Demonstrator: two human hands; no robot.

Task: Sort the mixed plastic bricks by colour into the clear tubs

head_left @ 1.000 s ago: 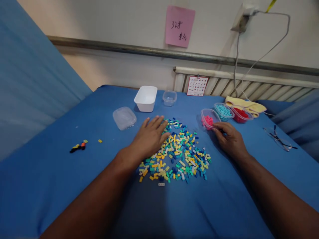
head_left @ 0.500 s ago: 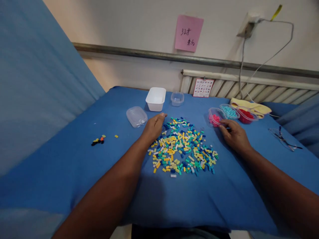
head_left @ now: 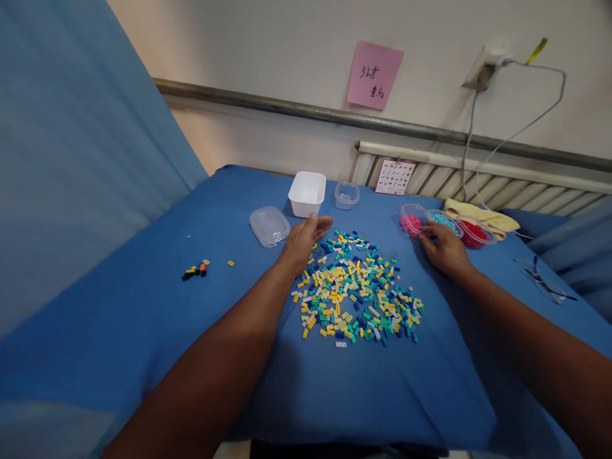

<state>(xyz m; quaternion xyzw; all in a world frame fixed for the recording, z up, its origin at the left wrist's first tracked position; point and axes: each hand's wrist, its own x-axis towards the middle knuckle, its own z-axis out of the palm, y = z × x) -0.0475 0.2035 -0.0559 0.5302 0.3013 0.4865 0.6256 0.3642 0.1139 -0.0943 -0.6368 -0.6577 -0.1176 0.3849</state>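
My left hand (head_left: 303, 243) is open at the back left edge of a spread of small toy bricks (head_left: 354, 284), its fingers stretched to the right. The bricks are yellow, green, blue and white. My right hand (head_left: 447, 248) has its thumb and fingertips on the near right rim of a clear plastic tub (head_left: 414, 211) with pink bricks (head_left: 410, 224) inside. Part of a second tub of light-blue bricks (head_left: 444, 221) is hidden behind this hand. Beside it stands a tub of red bricks (head_left: 472, 233).
A white box (head_left: 307, 192), a small clear tub (head_left: 347, 195) and a clear lid (head_left: 270, 225) are at the back. Several dark and orange bricks (head_left: 196, 269) lie left. At the right are a yellow cloth (head_left: 482, 215) and glasses (head_left: 542, 280). A radiator (head_left: 430, 172) lines the wall.
The view has shifted slightly. Relative to its neighbours, the pink-brick tub has moved a little left and back with my right hand. My left hand's fingers are more spread.
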